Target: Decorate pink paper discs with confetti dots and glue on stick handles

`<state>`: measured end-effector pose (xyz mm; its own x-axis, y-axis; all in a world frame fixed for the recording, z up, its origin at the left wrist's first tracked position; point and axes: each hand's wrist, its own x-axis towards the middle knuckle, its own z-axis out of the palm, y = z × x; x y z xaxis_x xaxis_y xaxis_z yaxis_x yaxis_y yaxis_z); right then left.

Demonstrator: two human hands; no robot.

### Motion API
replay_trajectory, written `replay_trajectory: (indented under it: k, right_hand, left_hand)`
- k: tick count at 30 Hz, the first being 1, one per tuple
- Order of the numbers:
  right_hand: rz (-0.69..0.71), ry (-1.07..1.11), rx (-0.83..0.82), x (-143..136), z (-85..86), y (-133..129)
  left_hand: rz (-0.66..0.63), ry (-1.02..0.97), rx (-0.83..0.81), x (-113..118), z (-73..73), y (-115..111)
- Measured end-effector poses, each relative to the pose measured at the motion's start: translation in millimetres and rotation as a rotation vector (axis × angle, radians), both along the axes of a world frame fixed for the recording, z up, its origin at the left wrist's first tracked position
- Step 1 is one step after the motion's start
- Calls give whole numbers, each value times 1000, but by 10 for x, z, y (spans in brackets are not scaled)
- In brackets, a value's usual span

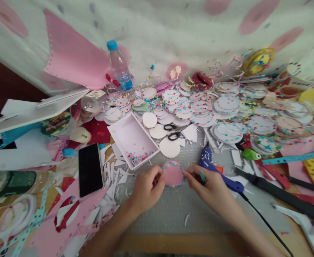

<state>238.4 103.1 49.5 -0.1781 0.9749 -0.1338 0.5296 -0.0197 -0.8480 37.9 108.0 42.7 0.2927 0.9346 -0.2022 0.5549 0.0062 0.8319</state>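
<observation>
A round pink disc with small blue and red pieces along its rim is held just above the grey mat, in front of me. My left hand pinches its left edge, fingers curled. On the opposite edge, my right hand closes thumb and finger at the rim. A small teal-ended tool sticks up between the right fingers; its kind is hidden. Beyond the left hand, a white open box holds loose pink and blue bits in its near corner. Just past my right hand lies a blue glue gun.
Black-handled scissors lie among white paper circles. Stacks of decorated discs line the back, near a water bottle. A phone and paper scraps are left; a long black-handled tool is right.
</observation>
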Motion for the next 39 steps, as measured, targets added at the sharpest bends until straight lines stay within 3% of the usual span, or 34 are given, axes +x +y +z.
replay_trajectory:
  k: [13,29,34,39]
  right_hand:
    - [-62,-40,26,-91,-24,-28]
    - [-83,26,-41,-60,-28,-31]
    - [-57,30,-53,-59,-58,-9]
    - [-57,-33,-23,29,-9,-38]
  left_hand:
    - [-184,163,151,-33,77,-7]
    - [-274,268,250,-11,75,-19]
    - [-264,284,255,-9,56,-30]
    - [-146,267,195,-11,25,-40]
